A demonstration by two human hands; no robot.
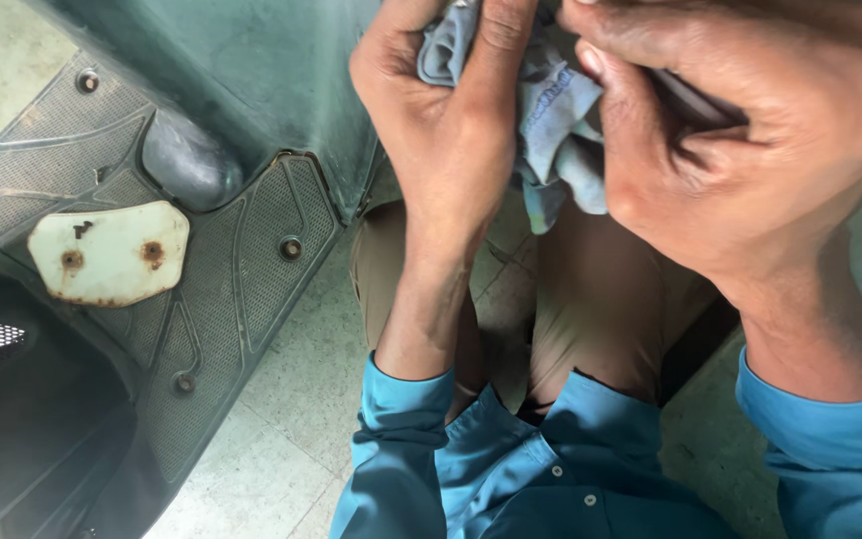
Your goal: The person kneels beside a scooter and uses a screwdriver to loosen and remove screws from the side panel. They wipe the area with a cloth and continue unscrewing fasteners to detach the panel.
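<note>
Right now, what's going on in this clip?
A person in a blue shirt crouches on a tiled floor beside a scooter's grey footboard. The left hand clutches a crumpled light-blue rag, and the right hand grips a dark, flat object against it, too hidden to identify. A rusty white plate lies on the footboard, untouched.

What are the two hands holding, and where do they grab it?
The left hand grips a crumpled blue-grey cloth at its upper bunched end, fingers wrapped around it. The right hand presses the cloth's other side and clasps a thin dark object, mostly hidden.
</note>
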